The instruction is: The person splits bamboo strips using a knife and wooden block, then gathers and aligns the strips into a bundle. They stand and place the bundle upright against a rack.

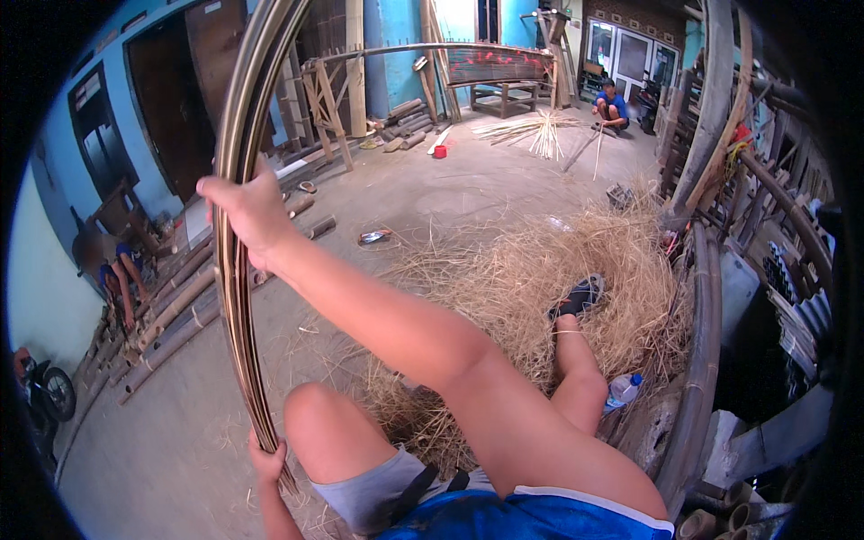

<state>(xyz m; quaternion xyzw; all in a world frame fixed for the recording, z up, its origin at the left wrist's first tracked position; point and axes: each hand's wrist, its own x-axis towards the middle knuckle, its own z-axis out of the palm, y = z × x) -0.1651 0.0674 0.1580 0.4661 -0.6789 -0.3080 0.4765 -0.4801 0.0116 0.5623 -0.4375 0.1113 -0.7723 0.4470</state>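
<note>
Nearest, to the left of a heap of pale, straw-like shavings [540,261], the person's left hand [266,459] was closed around the lower end of a long bundle of thin brown strips [234,297]. The bundle rose in a steep bow, left of the heap, and ran out of view at the top. Farther up it, also left of the heap, the right hand [252,216] gripped it at the end of an outstretched arm, thumb in view and most fingers hidden behind.

The strips lay close together, so this bundle seemed already split and gathered. No tie could be made out on it, and with its top out of view, whether it was finished could not be told. The heap suggested that much shaving was done.

At the heap's near right edge was a clear bottle [623,391] with a blue cap; the person's dark shoe [583,294] rested on the heap. To the heap's left lay round poles [177,312], apparently whole and unsplit, with another person [112,270] bent beside them. Well beyond the heap were a red container [440,152] and a fan of pale strips [544,135], loose and not bundled; a co-worker in blue [612,110] squatted nearby.
</note>
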